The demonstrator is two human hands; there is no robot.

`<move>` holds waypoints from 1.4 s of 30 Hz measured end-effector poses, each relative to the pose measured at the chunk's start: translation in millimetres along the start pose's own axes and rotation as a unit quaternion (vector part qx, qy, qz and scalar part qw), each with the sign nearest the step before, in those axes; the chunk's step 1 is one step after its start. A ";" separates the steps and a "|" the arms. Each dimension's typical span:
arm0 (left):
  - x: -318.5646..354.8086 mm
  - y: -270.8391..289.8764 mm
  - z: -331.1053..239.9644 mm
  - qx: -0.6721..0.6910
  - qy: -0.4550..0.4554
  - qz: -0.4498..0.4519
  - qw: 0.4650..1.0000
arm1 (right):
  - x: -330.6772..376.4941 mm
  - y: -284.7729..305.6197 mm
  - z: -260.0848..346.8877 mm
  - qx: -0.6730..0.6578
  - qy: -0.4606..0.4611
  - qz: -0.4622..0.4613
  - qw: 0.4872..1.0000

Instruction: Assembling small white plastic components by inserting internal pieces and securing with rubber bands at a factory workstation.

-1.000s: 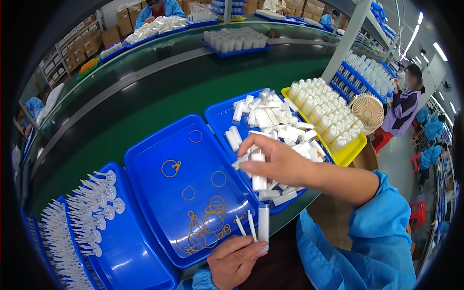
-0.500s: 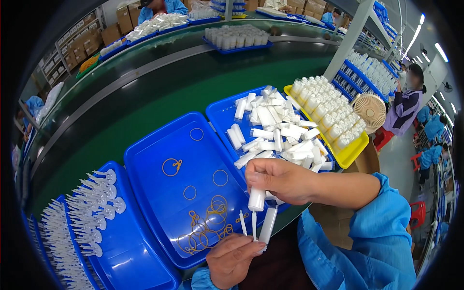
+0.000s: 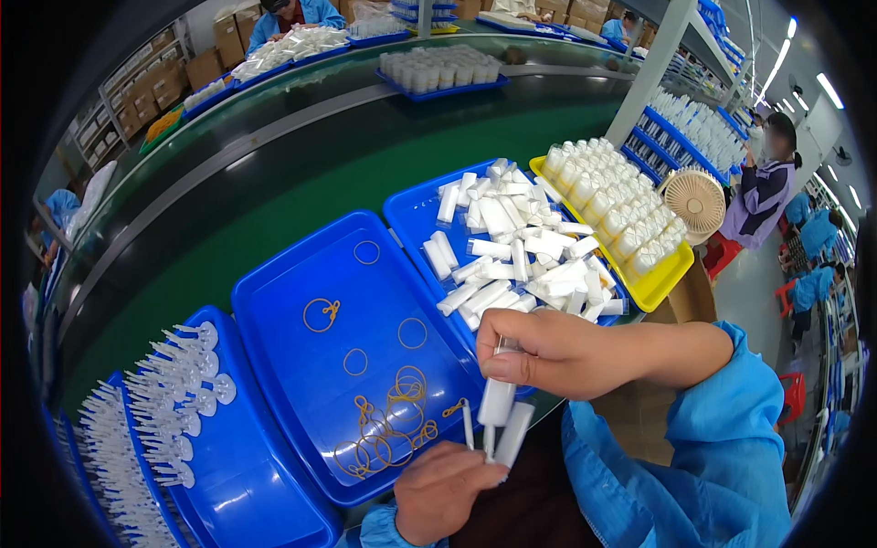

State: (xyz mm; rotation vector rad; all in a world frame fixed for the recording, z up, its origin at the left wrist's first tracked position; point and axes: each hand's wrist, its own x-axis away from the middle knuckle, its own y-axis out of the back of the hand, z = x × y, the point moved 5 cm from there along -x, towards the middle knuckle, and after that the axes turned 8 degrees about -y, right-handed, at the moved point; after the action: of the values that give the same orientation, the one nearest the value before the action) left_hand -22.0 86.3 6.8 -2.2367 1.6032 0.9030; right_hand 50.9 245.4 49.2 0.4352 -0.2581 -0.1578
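Observation:
My right hand [image 3: 566,352] grips a white cylinder with a clear upper part [image 3: 498,402] from above, its narrow stem pointing down toward my left hand. My left hand [image 3: 443,489] is closed below it, pinching a thin white stick [image 3: 468,425] and a white rectangular tube [image 3: 516,431] that stand up from the fingers. The stem's lower end meets the left fingertips; whether it is seated in something there is hidden. Just beyond the right hand, a blue tray [image 3: 402,205] holds a heap of similar white pieces [image 3: 512,247].
A blue tray [image 3: 283,274] at the centre holds yellow-brown rubber bands [image 3: 388,429]. Leftward, another blue tray [image 3: 247,484] carries white stemmed pieces with clear discs [image 3: 187,393]. A yellow tray [image 3: 665,283] with upright white containers stands at right, beside a beige fan [image 3: 694,206]. Behind runs a green conveyor belt [image 3: 329,164].
Both hands have shifted slightly right with their pieces. The right hand is a little lower, and the cylinder now tilts more, its clear upper part showing.

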 end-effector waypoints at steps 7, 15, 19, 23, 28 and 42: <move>19.9 -0.3 7.4 0.027 0.021 -0.123 0.992 | 10.8 -38.1 1.6 0.018 0.054 0.018 0.998; 28.1 7.6 24.4 0.087 0.098 -0.139 0.982 | -56.1 16.8 -21.3 0.104 0.008 -0.016 0.994; 14.5 13.8 17.9 0.004 0.042 -0.118 0.992 | -107.0 71.3 -66.7 0.502 0.097 -0.134 0.849; 18.0 14.7 16.5 0.101 0.086 -0.216 0.967 | -123.8 72.0 -84.8 0.598 0.038 -0.025 0.800; 20.4 17.8 12.9 0.086 0.111 -0.227 0.964 | -117.5 67.1 -76.3 0.608 0.117 -0.014 0.785; 5.9 8.1 -1.4 -0.076 0.016 -0.096 0.992 | -36.1 -9.7 -21.6 -0.360 -0.061 0.042 0.930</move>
State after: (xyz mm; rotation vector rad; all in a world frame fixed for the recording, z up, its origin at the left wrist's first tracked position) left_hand -27.7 78.0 5.6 -2.4692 1.3432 0.9696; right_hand 21.5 252.6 18.4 -0.3180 -0.3190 -0.1843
